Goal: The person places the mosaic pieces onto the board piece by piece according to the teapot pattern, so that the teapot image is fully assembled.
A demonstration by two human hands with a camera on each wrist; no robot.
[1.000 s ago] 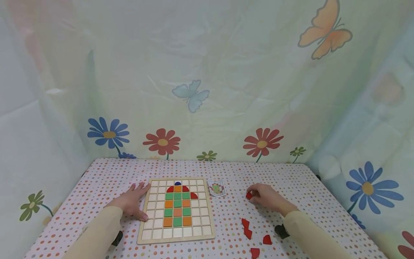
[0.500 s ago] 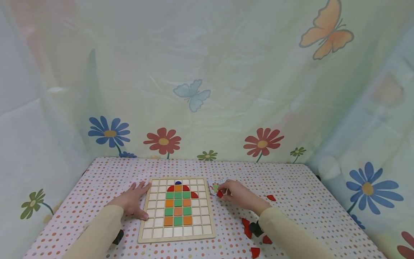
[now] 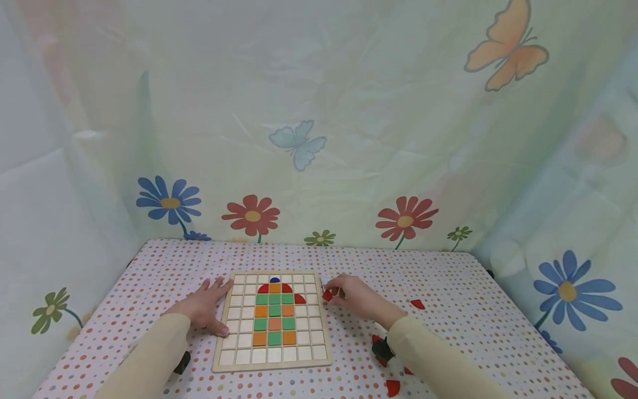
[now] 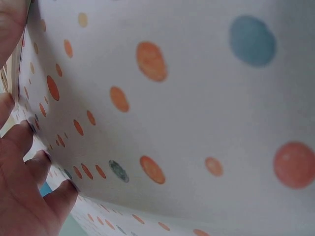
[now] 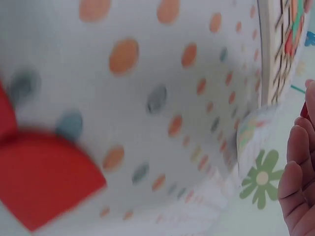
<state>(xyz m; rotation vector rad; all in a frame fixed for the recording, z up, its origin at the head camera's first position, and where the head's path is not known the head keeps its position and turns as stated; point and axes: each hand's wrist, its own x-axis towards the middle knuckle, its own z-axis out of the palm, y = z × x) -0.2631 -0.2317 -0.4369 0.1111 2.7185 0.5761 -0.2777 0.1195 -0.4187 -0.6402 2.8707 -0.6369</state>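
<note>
A wooden grid board (image 3: 319, 353) lies on the table, its middle cells filled with green, orange, red and blue tiles. My left hand (image 3: 203, 307) rests spread at the board's left edge, thumb and fingertips against the frame; in the left wrist view its fingers (image 4: 61, 196) lie on the cloth. My right hand (image 3: 356, 296) pinches a red quarter-circle tile (image 3: 327, 295) by the board's right edge, over the picture card (image 3: 324, 279), which it mostly covers. In the right wrist view that tile (image 5: 305, 109) is nearly hidden by the fingers.
One loose red tile (image 3: 417, 304) lies right of the right hand. More red tiles (image 3: 393, 388) lie near the front, partly hidden under the right wrist's black camera (image 3: 382, 350). A dotted cloth (image 3: 438, 277) covers the table; a flowered curtain (image 3: 349, 138) stands behind.
My right hand has moved left from the table's right part to the board's right edge with the red tile, covering the card. A red tile behind it came into view. My left hand stayed.
</note>
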